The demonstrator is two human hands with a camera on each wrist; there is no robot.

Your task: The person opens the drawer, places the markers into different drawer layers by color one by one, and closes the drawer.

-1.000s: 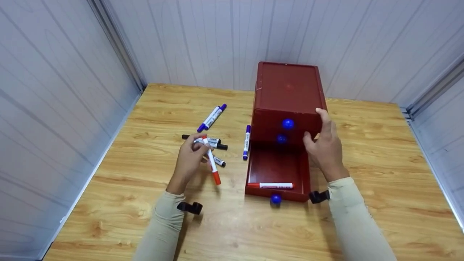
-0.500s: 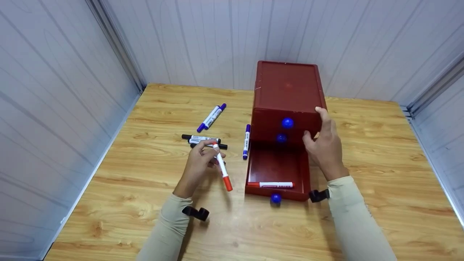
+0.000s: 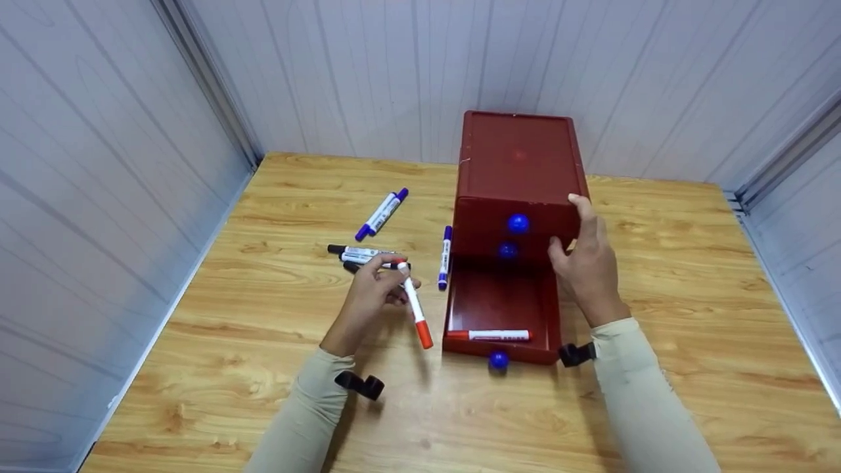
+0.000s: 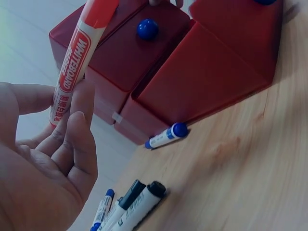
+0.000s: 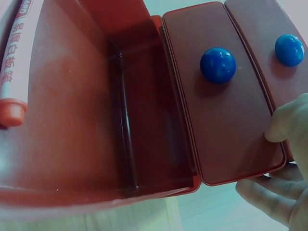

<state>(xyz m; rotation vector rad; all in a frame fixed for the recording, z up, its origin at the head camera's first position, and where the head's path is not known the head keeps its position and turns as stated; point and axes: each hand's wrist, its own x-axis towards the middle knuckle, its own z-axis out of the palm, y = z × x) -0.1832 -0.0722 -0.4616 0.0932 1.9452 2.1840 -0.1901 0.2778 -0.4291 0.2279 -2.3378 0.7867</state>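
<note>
Cabinet (image 3: 522,154) of dark red plastic stands on the right part of the wooden table (image 3: 197,341), and its lowest drawer (image 3: 506,295) is open toward the near side, with a round blue knob (image 3: 499,360) on its front. The right hand (image 3: 589,272) holds the right front edge of the cabinet, the thumb resting on a drawer front. The left hand (image 3: 370,294) is narrow and pinches one red marker (image 3: 414,299) close to its far end. This marker is in the air, tilted, just to the left of the open drawer.

Inside the drawer, a second red marker (image 3: 499,335) lies crosswise by the near wall. One blue marker (image 3: 445,257) lies just beside the cabinet's left side. Farther left, two blue markers (image 3: 382,214) lie side by side; nearer are several black markers (image 3: 358,251), partly hidden by the left hand, so I cannot tell their number.
</note>
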